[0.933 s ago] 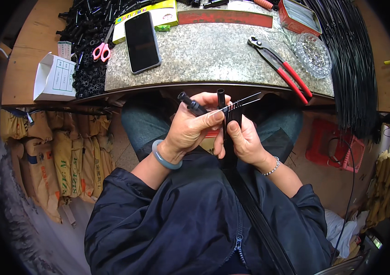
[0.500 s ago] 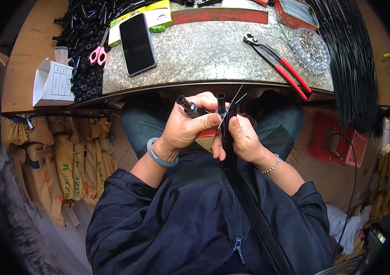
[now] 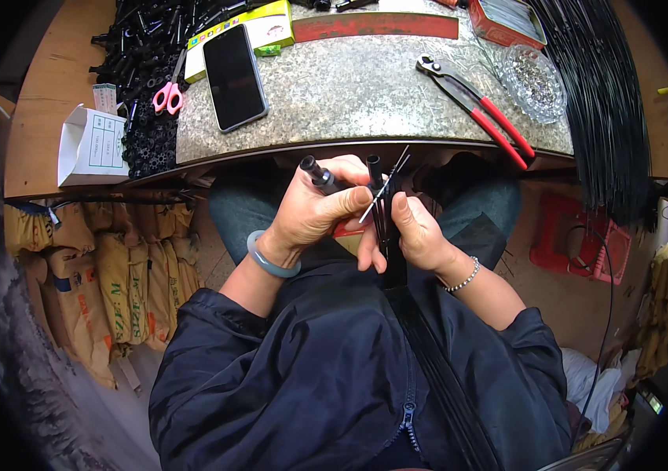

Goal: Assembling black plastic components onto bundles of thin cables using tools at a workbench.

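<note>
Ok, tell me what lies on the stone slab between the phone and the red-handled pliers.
Nothing: in the head view the speckled stone slab is bare between the black phone and the red-handled pliers.

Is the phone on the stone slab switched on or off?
Apparently off: the phone lies face up, its screen plain black, showing nothing.

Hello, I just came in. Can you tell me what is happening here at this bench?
A person sits at a stone-topped bench and works with both hands over the lap. The left hand holds a short black tube, and a thin metal rod crosses its fingertips. The right hand grips a bundle of long black rods that runs down across the lap. On the bench lie a dark phone, red-handled pliers and pink scissors, all untouched.
</note>
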A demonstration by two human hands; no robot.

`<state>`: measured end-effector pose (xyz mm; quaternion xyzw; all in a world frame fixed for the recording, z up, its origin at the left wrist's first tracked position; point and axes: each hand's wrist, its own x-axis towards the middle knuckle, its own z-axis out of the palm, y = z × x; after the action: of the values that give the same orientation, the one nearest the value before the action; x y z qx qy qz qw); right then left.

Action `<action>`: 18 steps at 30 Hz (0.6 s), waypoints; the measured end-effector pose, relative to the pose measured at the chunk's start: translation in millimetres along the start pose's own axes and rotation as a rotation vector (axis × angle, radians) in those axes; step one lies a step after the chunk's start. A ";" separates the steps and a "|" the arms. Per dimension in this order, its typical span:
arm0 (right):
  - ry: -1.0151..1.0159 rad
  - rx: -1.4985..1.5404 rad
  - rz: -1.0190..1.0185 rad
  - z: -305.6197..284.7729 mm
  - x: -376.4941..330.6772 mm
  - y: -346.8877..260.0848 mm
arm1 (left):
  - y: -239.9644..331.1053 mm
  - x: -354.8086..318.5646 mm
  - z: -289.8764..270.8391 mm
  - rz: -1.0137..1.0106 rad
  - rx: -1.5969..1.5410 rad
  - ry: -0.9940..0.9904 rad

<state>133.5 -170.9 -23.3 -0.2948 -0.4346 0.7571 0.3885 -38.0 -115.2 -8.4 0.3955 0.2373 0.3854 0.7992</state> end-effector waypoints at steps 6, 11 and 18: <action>0.122 -0.128 -0.039 -2.8 -2.7 6.1 | 5.1 2.2 8.5 -0.036 0.107 0.045; 0.151 -0.028 0.028 -3.4 -4.4 7.1 | 22.4 11.9 -21.9 0.613 0.981 0.558; 0.124 -0.050 0.035 -1.6 5.7 5.0 | 34.4 79.4 -30.2 0.708 1.582 0.448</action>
<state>130.2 -167.0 -29.1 -0.3582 -0.4234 0.7330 0.3939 -26.6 -24.4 -3.6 0.7963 0.4483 0.4014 0.0621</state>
